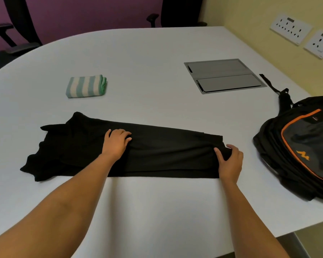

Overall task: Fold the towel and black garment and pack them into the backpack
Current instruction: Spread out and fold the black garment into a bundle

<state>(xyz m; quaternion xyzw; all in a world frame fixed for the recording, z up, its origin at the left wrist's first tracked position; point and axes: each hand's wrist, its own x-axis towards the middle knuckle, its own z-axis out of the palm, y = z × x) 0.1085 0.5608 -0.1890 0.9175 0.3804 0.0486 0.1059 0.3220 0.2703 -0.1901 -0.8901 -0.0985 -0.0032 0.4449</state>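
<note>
Black garment lies lengthwise on the counter; left hand presses flat, right hand pinches its end (backpack at 3 o'clock, folded towel at 11).

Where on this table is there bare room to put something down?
Bare white table lies between the black garment and the near edge, and between the striped towel and the grey floor-box lid. It is crowded at right, around the backpack.
</note>
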